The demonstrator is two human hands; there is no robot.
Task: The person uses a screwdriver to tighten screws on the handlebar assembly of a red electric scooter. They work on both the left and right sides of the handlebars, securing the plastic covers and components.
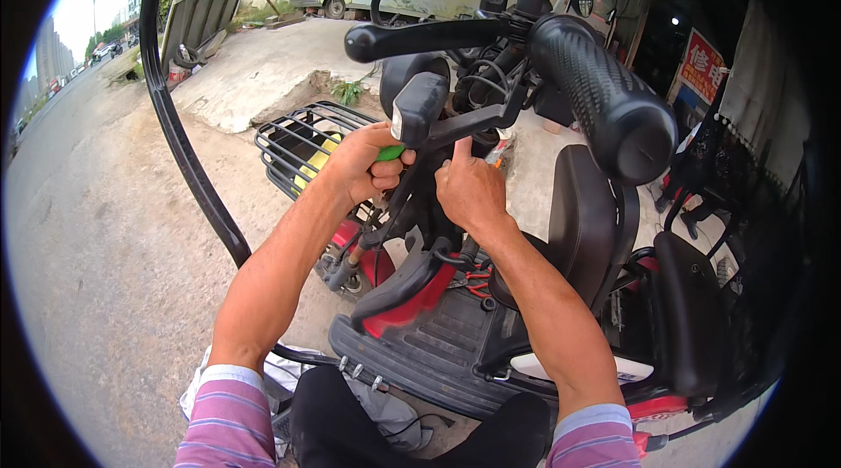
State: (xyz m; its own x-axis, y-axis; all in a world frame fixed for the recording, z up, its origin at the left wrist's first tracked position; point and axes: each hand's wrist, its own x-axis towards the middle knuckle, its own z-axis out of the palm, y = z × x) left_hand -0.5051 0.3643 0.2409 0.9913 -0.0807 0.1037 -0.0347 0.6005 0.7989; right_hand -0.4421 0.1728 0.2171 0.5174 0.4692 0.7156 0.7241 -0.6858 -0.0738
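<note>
my left hand (372, 163) curls its fingers round a green tool handle (390, 153), just below the black housing (422, 107); whether my right hand (471, 192) pinches anything, i cannot tell. twisting off-line could make the handle slip.

- Only part of the green piece (390, 153) shows; the fingers of my left hand (366, 165) cover the rest, so I can't tell its shape.
- My right hand (473, 187) has its back to the camera, hiding the curled fingers and anything they might pinch.
- Bars of the black basket (279, 145) partly cover the yellow item (317, 161) inside.
- The lower edge cuts off my striped sleeves (229, 420) and black trousers (337, 420).
- The black roof frame (151, 30) runs out past the top.
- Distant vehicles (116, 49) on the road are too small to make out.
</note>
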